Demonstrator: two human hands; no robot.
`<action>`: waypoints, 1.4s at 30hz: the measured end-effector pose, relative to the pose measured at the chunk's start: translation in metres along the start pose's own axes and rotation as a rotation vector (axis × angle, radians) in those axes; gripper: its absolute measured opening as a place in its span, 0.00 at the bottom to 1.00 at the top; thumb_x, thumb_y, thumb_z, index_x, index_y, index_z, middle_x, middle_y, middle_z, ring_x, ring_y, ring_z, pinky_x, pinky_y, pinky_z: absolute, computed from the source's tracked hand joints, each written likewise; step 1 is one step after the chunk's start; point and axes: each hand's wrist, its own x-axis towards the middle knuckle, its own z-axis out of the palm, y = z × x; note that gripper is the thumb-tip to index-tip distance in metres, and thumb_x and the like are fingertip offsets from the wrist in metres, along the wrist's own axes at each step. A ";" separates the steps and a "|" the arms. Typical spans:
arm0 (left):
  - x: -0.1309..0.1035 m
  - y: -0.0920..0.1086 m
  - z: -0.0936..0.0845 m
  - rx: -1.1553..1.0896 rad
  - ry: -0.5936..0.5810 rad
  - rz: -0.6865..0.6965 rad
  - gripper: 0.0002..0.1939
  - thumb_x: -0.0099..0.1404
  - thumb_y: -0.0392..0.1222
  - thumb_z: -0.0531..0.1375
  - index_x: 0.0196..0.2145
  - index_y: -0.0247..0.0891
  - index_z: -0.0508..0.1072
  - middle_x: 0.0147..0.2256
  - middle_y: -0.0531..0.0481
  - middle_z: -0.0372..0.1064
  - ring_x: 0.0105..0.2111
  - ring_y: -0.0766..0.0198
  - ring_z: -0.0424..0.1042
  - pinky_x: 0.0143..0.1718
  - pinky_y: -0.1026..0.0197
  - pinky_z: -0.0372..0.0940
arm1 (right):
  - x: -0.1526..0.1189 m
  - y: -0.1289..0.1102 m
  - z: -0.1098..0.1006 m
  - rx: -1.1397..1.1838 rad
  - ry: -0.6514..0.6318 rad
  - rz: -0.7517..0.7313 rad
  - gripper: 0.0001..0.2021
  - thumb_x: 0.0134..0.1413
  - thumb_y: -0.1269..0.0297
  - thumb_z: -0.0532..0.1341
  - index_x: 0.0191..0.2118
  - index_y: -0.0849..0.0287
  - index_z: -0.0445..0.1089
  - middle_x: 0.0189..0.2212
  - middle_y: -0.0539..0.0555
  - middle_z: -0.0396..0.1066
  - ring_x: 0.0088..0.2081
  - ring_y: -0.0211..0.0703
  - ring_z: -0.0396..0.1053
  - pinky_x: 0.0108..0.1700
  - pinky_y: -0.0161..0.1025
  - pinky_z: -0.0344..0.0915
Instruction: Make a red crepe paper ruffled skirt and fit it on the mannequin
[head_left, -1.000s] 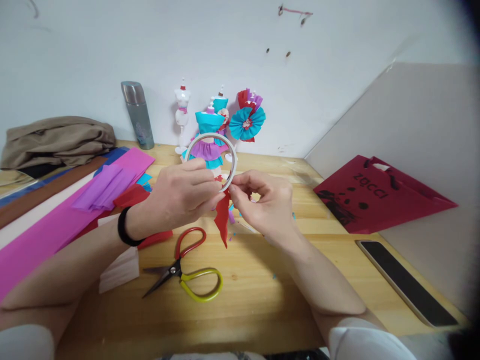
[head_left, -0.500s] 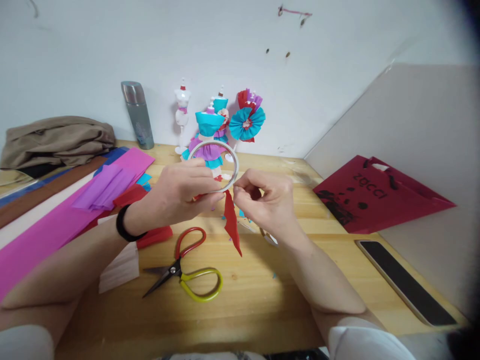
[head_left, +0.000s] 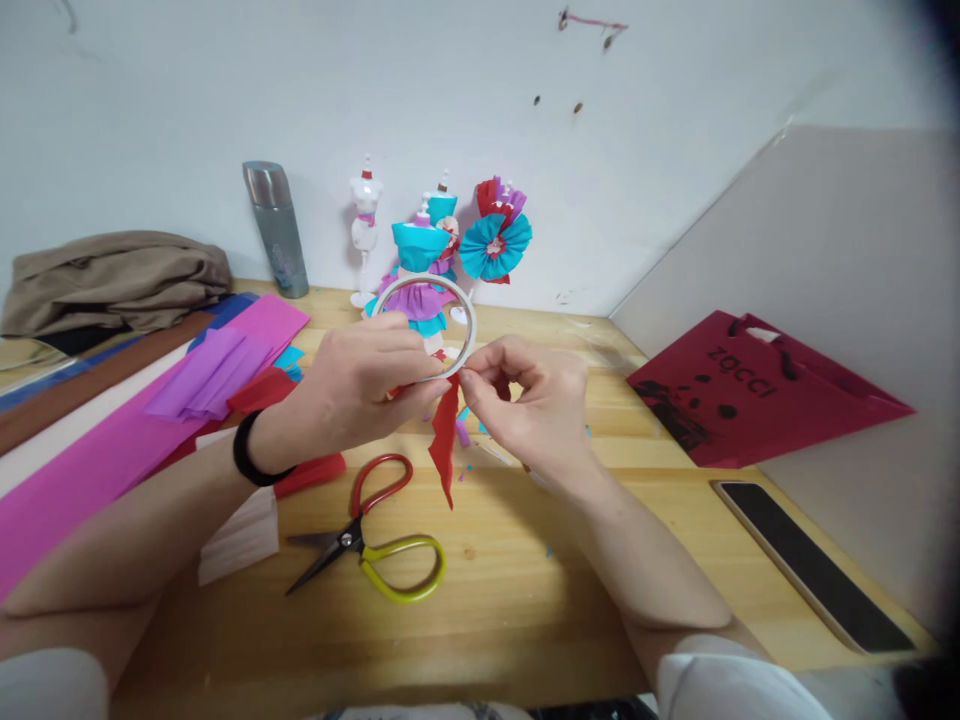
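Observation:
My left hand (head_left: 375, 375) is closed on a ring-shaped roll of tape (head_left: 471, 330), held upright above the table. A pointed strip of red paper (head_left: 444, 445) hangs just below the roll, between my hands. Close to the roll's lower right edge, my right hand (head_left: 529, 395) is pinched, its thumb and forefinger together; what they hold is too small to make out. Open scissors (head_left: 347, 540) with one red and one yellow handle lie on the table (head_left: 495, 620) below my hands.
Small dress forms (head_left: 421, 245) in paper clothes stand by the wall. A flask (head_left: 277, 235), brown cloth (head_left: 120, 280) and coloured paper (head_left: 97, 460) are at left. On the right are a red bag (head_left: 750, 390) and a phone (head_left: 810, 565).
The red strip has swung to the left. The tape roll has risen slightly, and the fingertips of my right hand have moved a little left, closer to it.

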 end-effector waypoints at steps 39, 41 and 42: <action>-0.009 -0.051 -0.030 -1.031 0.110 -0.371 0.08 0.58 0.43 0.71 0.24 0.37 0.83 0.20 0.49 0.72 0.24 0.66 0.68 0.27 0.64 0.65 | 0.036 0.049 -0.027 -0.141 -0.114 0.281 0.05 0.33 0.66 0.54 0.16 0.56 0.56 0.14 0.44 0.51 0.19 0.32 0.49 0.23 0.35 0.43; -0.009 -0.053 -0.027 -1.117 0.157 -0.459 0.11 0.54 0.44 0.73 0.21 0.36 0.80 0.18 0.50 0.70 0.20 0.69 0.66 0.20 0.67 0.60 | 0.037 0.056 -0.023 -0.159 -0.151 0.299 0.05 0.34 0.65 0.55 0.16 0.56 0.56 0.14 0.44 0.51 0.19 0.33 0.49 0.23 0.35 0.44; -0.010 -0.056 -0.026 -1.150 0.200 -0.496 0.12 0.51 0.46 0.74 0.20 0.36 0.80 0.18 0.51 0.69 0.18 0.70 0.64 0.18 0.68 0.58 | 0.037 0.059 -0.021 -0.175 -0.170 0.306 0.06 0.35 0.65 0.55 0.16 0.56 0.56 0.14 0.44 0.52 0.20 0.33 0.50 0.24 0.35 0.44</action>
